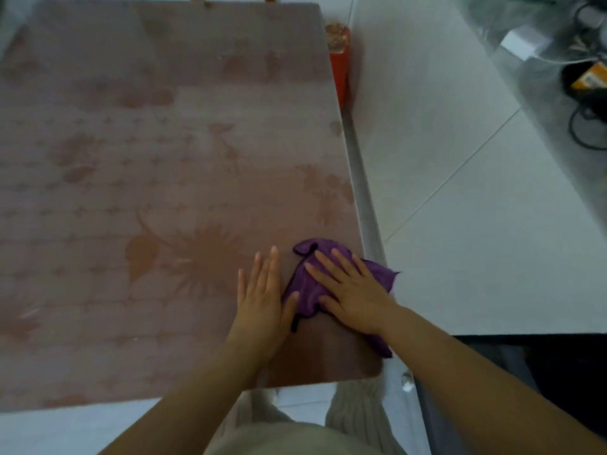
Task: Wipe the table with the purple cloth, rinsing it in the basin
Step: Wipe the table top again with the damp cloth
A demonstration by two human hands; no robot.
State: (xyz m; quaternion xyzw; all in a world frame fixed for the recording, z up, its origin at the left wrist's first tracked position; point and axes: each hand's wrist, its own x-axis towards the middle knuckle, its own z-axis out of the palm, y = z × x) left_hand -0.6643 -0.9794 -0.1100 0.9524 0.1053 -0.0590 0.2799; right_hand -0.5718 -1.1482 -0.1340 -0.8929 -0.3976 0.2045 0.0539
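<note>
Pressing my right hand point(351, 290), fingers straight, on the crumpled purple cloth point(305, 287); my left hand point(262, 290) lies flat beside it on the smooth, flower-patterned brown bench point(164, 159).

- We're looking at pale glossy floor tiles point(443, 165) on the right, thin grout lines crossing them.
- Far right, black cables point(573, 124) loop beside an orange packet point(591, 78).
- An orange-red stool point(339, 64) stands far off; the light is soft and dim.

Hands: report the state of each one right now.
Left hand: open, flat on the table.
Right hand: open, fingers straight, pressing on the purple cloth.
</note>
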